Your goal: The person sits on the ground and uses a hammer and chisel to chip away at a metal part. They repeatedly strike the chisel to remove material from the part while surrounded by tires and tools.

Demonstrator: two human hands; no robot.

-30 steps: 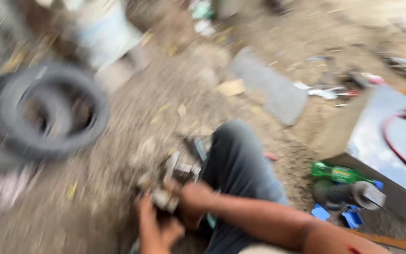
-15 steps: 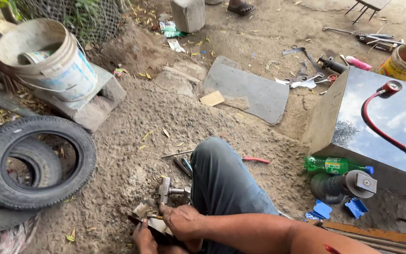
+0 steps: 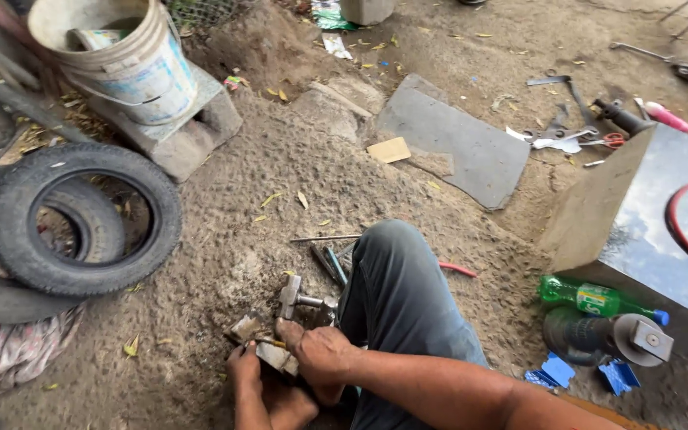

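Both hands clenched on a small grey metal block-shaped part (image 3: 268,350) on the sandy ground just before the knee: right hand (image 3: 320,354) over its near end, left hand (image 3: 246,370) beneath, long axis running away up-left toward the black rubber tyre (image 3: 81,219).

Black tyre (image 3: 81,219), bucket (image 3: 125,56) (on block), green bottle (image 3: 595,299)

Soft, even daylight, faint shadows; sharp focus; sky glare on the glossy box top (image 3: 662,215).
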